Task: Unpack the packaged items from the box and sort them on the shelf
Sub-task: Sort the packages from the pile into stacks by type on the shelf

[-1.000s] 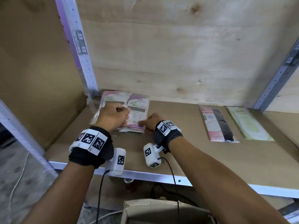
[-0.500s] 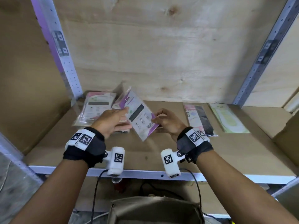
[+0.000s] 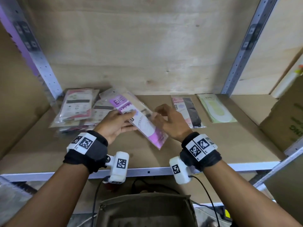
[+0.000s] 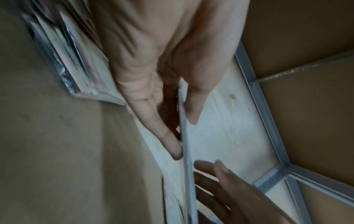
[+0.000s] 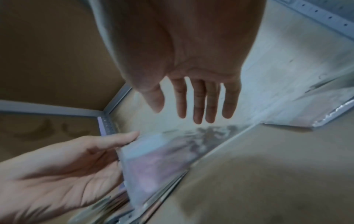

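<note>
A clear packet with a purple "ENE" card (image 3: 144, 126) is lifted, tilted, above the shelf board (image 3: 213, 145). My left hand (image 3: 121, 120) pinches its left side between thumb and fingers; the left wrist view shows the packet edge-on (image 4: 186, 148) in that pinch (image 4: 184, 136). My right hand (image 3: 164, 117) hovers at the packet's right edge with fingers straight and spread, holding nothing. In the right wrist view the right hand (image 5: 178, 115) is just above the packet (image 5: 159, 159).
A loose stack of similar packets (image 3: 75, 107) lies at the shelf's left rear. A pink-and-black packet (image 3: 188, 112) and a green packet (image 3: 214, 108) lie side by side to the right. A cardboard box (image 3: 287, 122) stands at the far right; an open box (image 3: 144, 210) sits below.
Both hands lifted the purple packet off the left stack and turned it over, front label now up. My right hand has let go and opened.
</note>
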